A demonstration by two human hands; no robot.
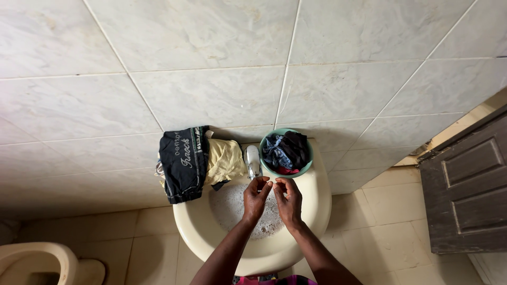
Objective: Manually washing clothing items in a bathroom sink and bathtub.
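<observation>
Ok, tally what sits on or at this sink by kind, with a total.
Cloth pieces draped on the sink rim: 2, black garment, yellow cloth
Bowls: 1, green bowl of dark clothes
Taps: 1, chrome tap
Hands over the basin: 2, left hand, right hand
Total: 6

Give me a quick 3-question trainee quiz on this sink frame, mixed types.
1. True or false: the left hand and right hand are both over the suds in the cream sink.
2. Multiple choice: the green bowl of clothes sits A) on the floor, B) on the sink rim right of the tap, C) on the toilet.
3. Fill in: the black garment hangs over the sink's ___ edge, beside a yellow cloth.

Key: 1 true; 2 B; 3 left.
</observation>
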